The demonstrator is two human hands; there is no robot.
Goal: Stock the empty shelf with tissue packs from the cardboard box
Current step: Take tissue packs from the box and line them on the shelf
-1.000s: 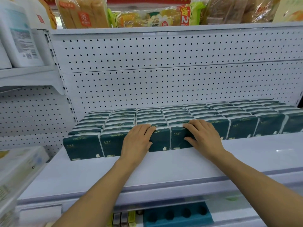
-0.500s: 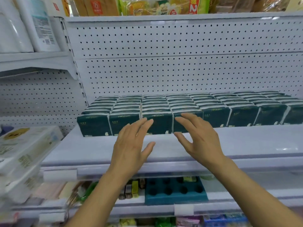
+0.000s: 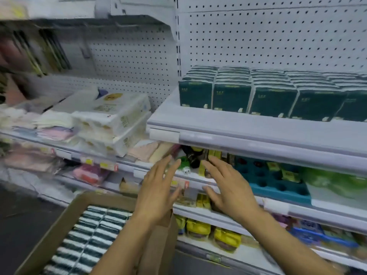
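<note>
— Both hands have come off the tissue packs (image 3: 264, 92) and dropped to the lower middle of the frame, haven't they?

— Yes. Left hand (image 3: 158, 193) and right hand (image 3: 228, 187) hang with fingers spread wide, holding nothing.

— And the packs?

— Rows stand on the white shelf (image 3: 258, 132) at upper right; more lie in the cardboard box (image 3: 59, 231) at lower left, under the left forearm.
</note>
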